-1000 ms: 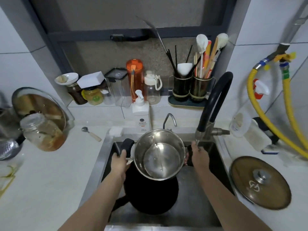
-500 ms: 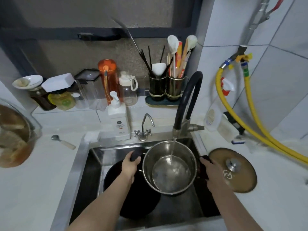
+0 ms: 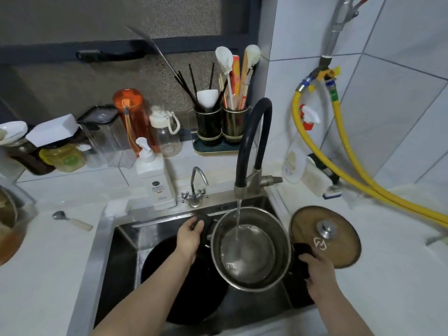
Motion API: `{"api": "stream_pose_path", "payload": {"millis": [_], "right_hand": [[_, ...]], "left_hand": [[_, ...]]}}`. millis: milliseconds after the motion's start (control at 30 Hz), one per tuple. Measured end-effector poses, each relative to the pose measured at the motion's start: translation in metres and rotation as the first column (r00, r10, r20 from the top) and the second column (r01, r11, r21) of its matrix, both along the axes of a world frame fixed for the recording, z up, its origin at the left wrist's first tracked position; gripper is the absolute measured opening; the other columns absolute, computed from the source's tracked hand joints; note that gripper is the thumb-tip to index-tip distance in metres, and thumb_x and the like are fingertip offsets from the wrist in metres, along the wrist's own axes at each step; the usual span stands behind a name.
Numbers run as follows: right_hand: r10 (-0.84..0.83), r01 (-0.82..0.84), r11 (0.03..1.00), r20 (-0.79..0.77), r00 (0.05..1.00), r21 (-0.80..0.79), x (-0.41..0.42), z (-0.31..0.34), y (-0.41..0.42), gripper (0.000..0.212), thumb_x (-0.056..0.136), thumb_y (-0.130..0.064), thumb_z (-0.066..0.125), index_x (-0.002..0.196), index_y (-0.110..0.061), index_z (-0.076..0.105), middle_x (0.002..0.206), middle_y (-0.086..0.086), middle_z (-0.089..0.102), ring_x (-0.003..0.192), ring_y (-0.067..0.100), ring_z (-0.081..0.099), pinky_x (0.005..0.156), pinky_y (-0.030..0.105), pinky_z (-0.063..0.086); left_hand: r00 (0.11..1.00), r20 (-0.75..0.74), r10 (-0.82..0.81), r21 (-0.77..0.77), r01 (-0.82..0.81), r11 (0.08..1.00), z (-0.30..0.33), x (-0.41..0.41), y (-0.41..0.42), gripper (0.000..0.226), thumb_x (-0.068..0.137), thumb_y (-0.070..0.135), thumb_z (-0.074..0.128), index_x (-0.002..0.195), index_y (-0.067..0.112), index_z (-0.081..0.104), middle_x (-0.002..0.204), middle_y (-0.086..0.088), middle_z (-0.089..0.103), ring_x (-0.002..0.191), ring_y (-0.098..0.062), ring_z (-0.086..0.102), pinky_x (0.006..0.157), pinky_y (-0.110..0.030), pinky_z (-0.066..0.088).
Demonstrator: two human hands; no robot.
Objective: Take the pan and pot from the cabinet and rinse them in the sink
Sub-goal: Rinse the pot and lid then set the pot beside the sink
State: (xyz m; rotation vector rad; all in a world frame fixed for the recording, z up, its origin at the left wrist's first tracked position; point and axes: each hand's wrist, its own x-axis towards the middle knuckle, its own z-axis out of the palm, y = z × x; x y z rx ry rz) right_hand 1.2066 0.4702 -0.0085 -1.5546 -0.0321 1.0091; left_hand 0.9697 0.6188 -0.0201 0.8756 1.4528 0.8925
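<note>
A steel pot (image 3: 251, 249) hangs over the sink (image 3: 106, 241), tilted slightly toward me. My left hand (image 3: 189, 238) grips its black left handle and my right hand (image 3: 320, 275) grips its black right handle. Water streams from the black gooseneck faucet (image 3: 252, 146) into the pot, and a shallow pool shows inside. A black pan (image 3: 184, 284) lies in the sink basin under and to the left of the pot, partly hidden by my left forearm.
A brown glass lid (image 3: 324, 236) with a metal knob lies on the counter right of the sink. A small tap (image 3: 196, 187), a soap dispenser (image 3: 155, 180) and a sponge (image 3: 116, 207) stand behind the sink. Yellow hoses (image 3: 358, 170) run along the right wall. A spoon (image 3: 72, 220) lies on the left counter.
The pot has moved right, under the faucet, and water now runs into it. My right hand left the faucet base and took the right handle. The view has swung to the right.
</note>
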Motion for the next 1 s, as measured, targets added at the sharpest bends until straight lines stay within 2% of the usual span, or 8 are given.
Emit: {"api": "stream_pose_path", "payload": {"millis": [100, 200, 367, 433, 500, 667, 833, 1000], "right_hand": [[0.105, -0.104, 0.994, -0.019, 0.994, 0.025, -0.011, 0.006, 0.020, 0.033, 0.084, 0.011, 0.050, 0.115, 0.006, 0.058, 0.081, 0.018, 0.062, 0.069, 0.031, 0.058, 0.059, 0.032, 0.050], [0.113, -0.110, 0.991, -0.030, 0.993, 0.074, -0.013, 0.013, 0.043, 0.033, 0.085, 0.008, 0.055, 0.118, 0.006, 0.058, 0.082, 0.017, 0.064, 0.070, 0.030, 0.061, 0.055, 0.030, 0.053], [-0.064, 0.074, 0.991, -0.089, 0.994, 0.111, 0.005, 0.011, 0.036, 0.037, 0.090, 0.000, 0.054, 0.127, -0.005, 0.054, 0.086, 0.007, 0.062, 0.072, 0.022, 0.058, 0.041, 0.019, 0.051], [-0.134, 0.145, 0.985, -0.113, 0.984, 0.094, 0.010, 0.004, 0.025, 0.035, 0.092, -0.003, 0.053, 0.127, -0.007, 0.055, 0.084, 0.005, 0.061, 0.071, 0.020, 0.057, 0.044, 0.022, 0.052], [-0.161, 0.167, 0.985, -0.112, 0.981, 0.045, 0.009, -0.007, 0.018, 0.033, 0.092, -0.006, 0.053, 0.125, -0.008, 0.057, 0.092, 0.008, 0.063, 0.071, 0.020, 0.058, 0.052, 0.026, 0.050], [-0.075, 0.069, 0.997, -0.166, 0.983, -0.041, -0.023, -0.030, 0.021, 0.038, 0.090, -0.003, 0.055, 0.128, -0.003, 0.054, 0.108, 0.016, 0.062, 0.094, 0.030, 0.059, 0.069, 0.033, 0.049], [0.056, -0.052, 0.998, -0.155, 0.986, 0.029, -0.034, -0.020, 0.043, 0.041, 0.089, -0.002, 0.055, 0.130, -0.002, 0.050, 0.125, 0.019, 0.058, 0.107, 0.033, 0.058, 0.087, 0.038, 0.047], [-0.040, 0.048, 0.997, -0.117, 0.992, 0.063, -0.010, -0.015, 0.032, 0.036, 0.090, -0.004, 0.055, 0.126, -0.008, 0.057, 0.094, 0.008, 0.070, 0.078, 0.021, 0.066, 0.066, 0.030, 0.056]], "left_hand": [[0.994, 0.073, 0.083, -0.086, -0.077, 0.993, -0.003, -0.026, 0.008, 0.019, 0.096, 0.011, 0.051, 0.094, 0.000, 0.066, 0.096, -0.022, 0.065, 0.075, -0.028, 0.061, 0.075, -0.037, 0.050], [0.952, 0.190, 0.238, -0.145, -0.213, 0.966, 0.005, -0.030, 0.016, 0.027, 0.097, 0.007, 0.041, 0.078, 0.008, 0.060, 0.081, -0.017, 0.061, 0.066, -0.026, 0.055, 0.064, -0.033, 0.046], [0.952, 0.235, 0.196, -0.206, -0.148, 0.967, 0.011, 0.000, 0.007, 0.027, 0.099, 0.010, 0.038, 0.116, 0.008, 0.058, 0.104, -0.015, 0.064, 0.071, -0.021, 0.058, 0.053, -0.025, 0.049], [0.952, 0.241, 0.190, -0.243, -0.131, 0.961, 0.006, 0.005, 0.001, 0.030, 0.098, 0.010, 0.039, 0.123, 0.012, 0.056, 0.114, -0.014, 0.063, 0.073, -0.019, 0.059, 0.040, -0.015, 0.046], [0.952, 0.225, 0.209, -0.274, -0.144, 0.951, 0.001, 0.000, -0.006, 0.030, 0.096, 0.011, 0.045, 0.123, 0.011, 0.058, 0.117, -0.012, 0.064, 0.075, -0.018, 0.060, 0.040, -0.016, 0.047], [0.913, 0.173, 0.369, -0.282, -0.314, 0.907, 0.010, -0.039, -0.011, 0.029, 0.091, 0.010, 0.055, 0.119, 0.004, 0.060, 0.079, -0.006, 0.063, 0.065, -0.018, 0.057, 0.046, -0.022, 0.049], [0.889, 0.198, 0.414, -0.219, -0.371, 0.902, 0.026, -0.053, 0.002, 0.029, 0.094, 0.009, 0.052, 0.121, 0.002, 0.058, 0.078, -0.005, 0.062, 0.067, -0.019, 0.058, 0.058, -0.029, 0.052], [0.938, 0.143, 0.316, -0.233, -0.279, 0.932, 0.015, -0.025, -0.005, 0.031, 0.094, 0.013, 0.053, 0.123, 0.004, 0.057, 0.073, -0.002, 0.062, 0.063, -0.016, 0.055, 0.046, -0.020, 0.048]]}}
